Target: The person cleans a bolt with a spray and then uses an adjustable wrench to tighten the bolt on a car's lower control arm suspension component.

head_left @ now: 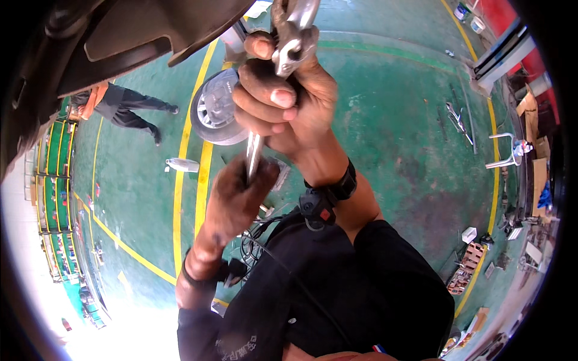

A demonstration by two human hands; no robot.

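Observation:
My left hand (233,195) is wrapped round a slim, shiny metal handle (254,149). That handle runs upward into the curled fingers of my right hand (295,93). Above it, my right hand closes on a silver wrench-like tool (290,51) with a hole near its end. I cannot tell whether the handle and this upper piece are one tool, as my fingers cover the join. Both hands are raised beside the dark underside of a vehicle (132,39), at the upper left. What the tool's upper end meets is cut off by the frame's top edge.
A wheel (209,117) lies on the green floor behind my hands. A person (129,102) stands at the left, near shelving (57,192). A clear bottle (182,165) is on the floor. At right are a stool (512,150), a lift post (504,57) and a tool case (466,269).

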